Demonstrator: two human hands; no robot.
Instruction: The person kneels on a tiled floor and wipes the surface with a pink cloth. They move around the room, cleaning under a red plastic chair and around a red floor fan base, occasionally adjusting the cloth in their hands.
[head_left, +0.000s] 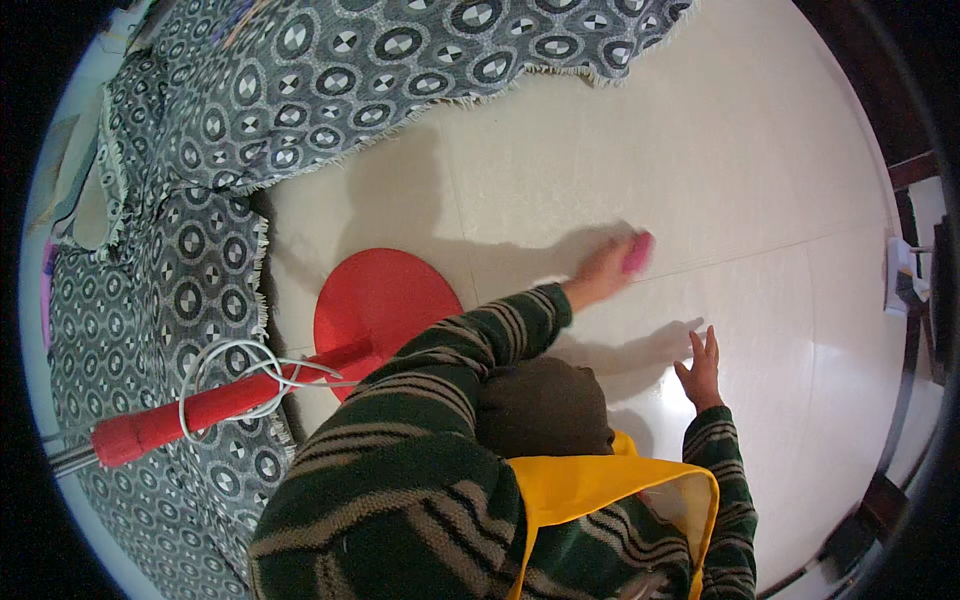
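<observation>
My left hand (604, 274) is closed around a small bright pink object (637, 253). Both are blurred, so the object's kind cannot be told. They are over or on the pale tiled floor (555, 157); whether they touch it is not clear. To the right and lower in the view, my right hand (701, 371) has its fingers apart and holds nothing. It is above the floor, with its shadow to the left. Both arms wear green striped sleeves. A yellow apron (600, 484) hangs at my chest, and a dark brown clothed knee shows between my arms.
A red round stand base (382, 300) lies left of my left arm. Its red pole (217, 405) slants to the lower left, with a white cable (191, 375) looped around it. Fringed, patterned grey cloth (337, 82) drapes along the top and left. Dark furniture edges the right.
</observation>
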